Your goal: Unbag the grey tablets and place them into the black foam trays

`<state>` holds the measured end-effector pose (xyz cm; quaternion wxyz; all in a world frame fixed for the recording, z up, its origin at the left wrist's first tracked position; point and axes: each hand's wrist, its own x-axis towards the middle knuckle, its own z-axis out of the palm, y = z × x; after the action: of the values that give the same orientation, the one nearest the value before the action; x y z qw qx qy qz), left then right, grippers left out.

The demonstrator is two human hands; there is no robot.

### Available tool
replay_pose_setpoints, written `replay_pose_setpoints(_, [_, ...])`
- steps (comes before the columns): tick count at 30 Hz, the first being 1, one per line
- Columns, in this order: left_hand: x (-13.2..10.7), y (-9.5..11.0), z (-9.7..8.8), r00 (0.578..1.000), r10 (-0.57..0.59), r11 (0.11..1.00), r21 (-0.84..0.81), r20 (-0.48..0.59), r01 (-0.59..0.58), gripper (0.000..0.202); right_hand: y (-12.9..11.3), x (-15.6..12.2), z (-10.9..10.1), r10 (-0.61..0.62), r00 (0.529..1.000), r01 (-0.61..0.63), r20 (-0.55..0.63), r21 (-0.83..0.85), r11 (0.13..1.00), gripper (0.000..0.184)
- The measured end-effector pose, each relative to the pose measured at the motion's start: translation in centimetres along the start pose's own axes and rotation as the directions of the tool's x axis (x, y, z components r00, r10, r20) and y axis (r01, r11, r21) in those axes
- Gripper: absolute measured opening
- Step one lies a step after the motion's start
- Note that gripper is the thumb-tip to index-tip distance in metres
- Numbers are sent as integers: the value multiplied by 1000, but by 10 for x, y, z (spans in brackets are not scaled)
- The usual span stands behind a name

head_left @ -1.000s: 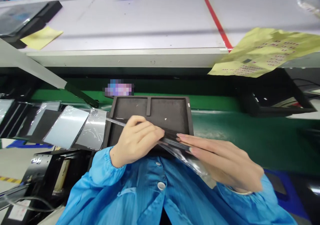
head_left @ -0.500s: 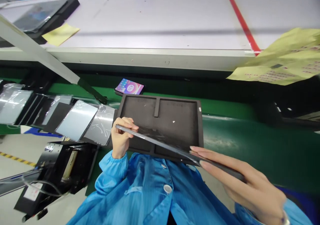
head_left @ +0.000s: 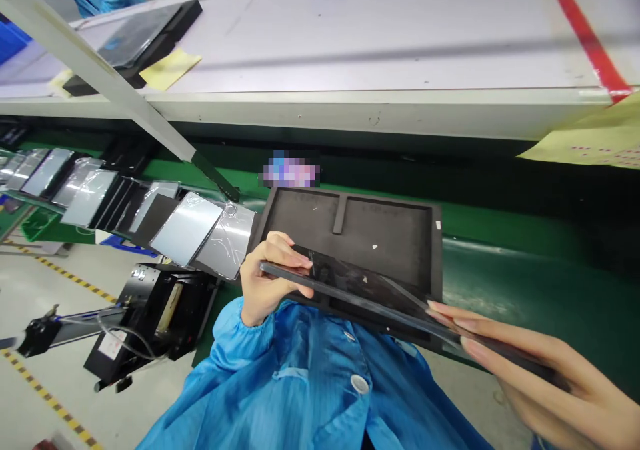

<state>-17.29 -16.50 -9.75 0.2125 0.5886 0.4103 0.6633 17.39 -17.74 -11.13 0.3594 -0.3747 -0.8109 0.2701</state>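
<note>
I hold a thin dark tablet [head_left: 365,289] tilted, nearly edge-on, just above a black foam tray [head_left: 385,233] with two recesses. My left hand [head_left: 267,277] grips the tablet's left end, thumb on top and fingers curled under. My right hand [head_left: 545,377] holds its right end, fingers stretched along the edge. The tray lies on the green conveyor belt [head_left: 525,290] in front of me. My blue sleeves and smock fill the bottom of the view.
A row of film-wrapped tablets [head_left: 187,227] leans on a rack at left, above a black machine [head_left: 150,323]. Beyond the belt, a white bench [head_left: 350,43] carries a black tray with a yellow sheet [head_left: 167,70], red tape, and yellow label sheets [head_left: 595,147] at right.
The view has swung left and the tray appears further right. The tablet's face has tipped more towards me, and my hands have spread to its two ends.
</note>
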Motion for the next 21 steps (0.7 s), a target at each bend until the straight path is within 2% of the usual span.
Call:
replay_pose_setpoints(2, [3, 12, 10, 991, 101, 985, 135, 86, -112, 34, -1, 5, 7, -112, 994, 109, -16, -127, 986, 48])
replay_pose_setpoints(3, [3, 19, 18, 973, 166, 957, 211, 160, -198, 30, -5, 11, 13, -144, 989, 138, -19, -189, 972, 55])
replay_pose_setpoints(5, [4, 31, 37, 905, 277, 869, 319, 323, -380, 18, -16, 28, 30, -180, 983, 170, -21, -244, 955, 67])
replay_pose_setpoints(7, [4, 37, 52, 857, 314, 812, 352, 410, -466, 17, -25, 44, 49, -238, 969, 219, -69, -213, 952, 67])
replay_pose_setpoints(8, [5, 38, 54, 854, 313, 808, 356, 415, -469, 18, -28, 51, 57, -260, 958, 238, -122, -170, 956, 66])
replay_pose_setpoints(10, [7, 32, 48, 888, 275, 819, 394, 369, -418, 7, -26, 57, 66, -240, 935, 232, -262, -63, 971, 63])
replay_pose_setpoints(13, [8, 12, 20, 949, 90, 872, 437, 302, -221, 32, -15, 54, 63, -136, 915, 219, -380, 182, 959, 54])
replay_pose_setpoints(15, [4, -4, 2, 952, -30, 948, 311, 306, -70, 23, -8, 49, 55, -109, 913, 250, -393, 330, 910, 38])
replay_pose_setpoints(16, [1, -10, -4, 948, -44, 975, 222, 316, -29, 16, -5, 47, 52, -110, 915, 265, -388, 372, 890, 30])
replay_pose_setpoints(18, [-7, -18, -9, 955, -1, 994, 108, 298, -33, 17, 0, 45, 46, -119, 918, 280, -379, 403, 871, 28])
replay_pose_setpoints(21, [-15, -19, -5, 967, 79, 985, 128, 244, -113, 18, 8, 44, 44, -140, 937, 268, -320, 402, 875, 33])
